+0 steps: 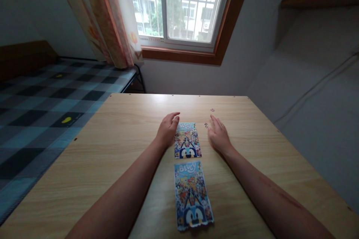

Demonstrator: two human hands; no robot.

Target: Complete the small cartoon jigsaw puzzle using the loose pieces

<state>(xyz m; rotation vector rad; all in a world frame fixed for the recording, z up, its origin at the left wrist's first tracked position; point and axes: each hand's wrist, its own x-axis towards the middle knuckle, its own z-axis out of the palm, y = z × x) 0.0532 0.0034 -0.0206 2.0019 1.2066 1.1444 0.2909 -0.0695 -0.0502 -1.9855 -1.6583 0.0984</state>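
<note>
A small jigsaw puzzle (188, 140) with a blue cartoon dog lies flat on the wooden table (126, 130). My left hand (168, 129) rests at its upper left edge, fingers stretched out and holding nothing. To the right of the puzzle, apart from it, my right hand (218, 134) lies with fingers extended. Close to its thumb is a loose puzzle piece (206, 125); another piece (212, 110) lies farther back, beyond the fingertips. Nearer to me, a paper picture sheet (193, 194) bears the same design, with a torn, curling lower edge.
A bed with a checked cover (50, 101) stands left of the table. Behind are a barred window (185, 7) and a patterned curtain (109, 18). A wooden shelf (322, 2) hangs at upper right, and a cable (316, 87) runs along the wall.
</note>
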